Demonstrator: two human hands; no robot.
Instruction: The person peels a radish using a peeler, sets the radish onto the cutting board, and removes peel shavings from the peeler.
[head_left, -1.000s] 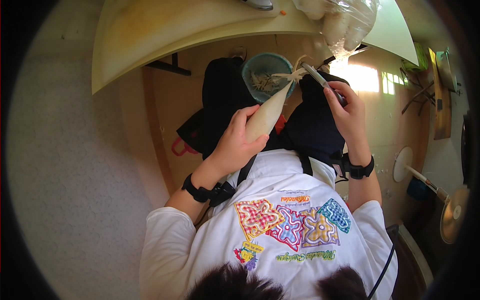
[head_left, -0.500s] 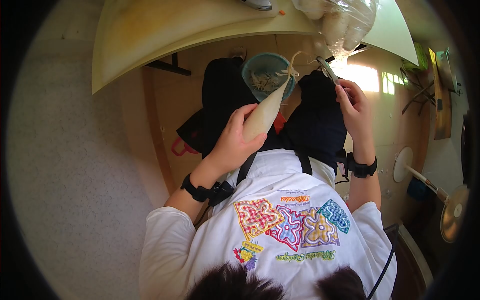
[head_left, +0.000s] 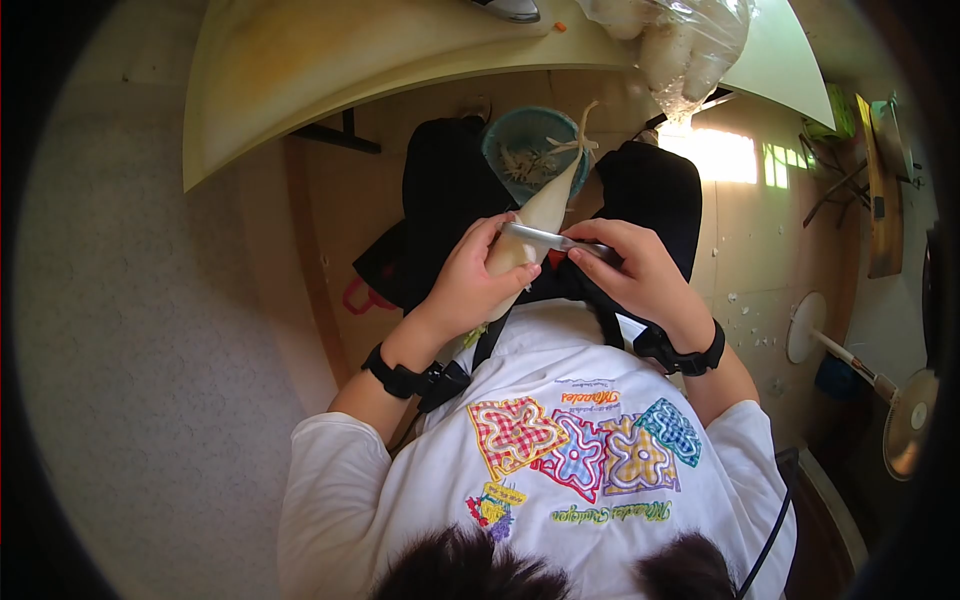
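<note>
My left hand is wrapped round a pale white radish held at a slant over my lap. Its thin root end points forward, with thin strips hanging near the tip. My right hand grips a peeler by its dark handle. The peeler's metal head lies across the radish, close to my left fingers, and appears to touch it. Beyond my hands, between my knees, a teal basin holds pale peelings. The radish's tip overlaps the basin's right side.
A pale table stands ahead, its curved-looking edge above my knees. At its right, a clear plastic bag with white radishes hangs over the edge. A metal object lies at the back. A fan stands to the right.
My right hand has swung left and inward with the peeler, from beside my right knee onto the radish. The radish is still in my left hand; green leaf stubs now show at its near end.
</note>
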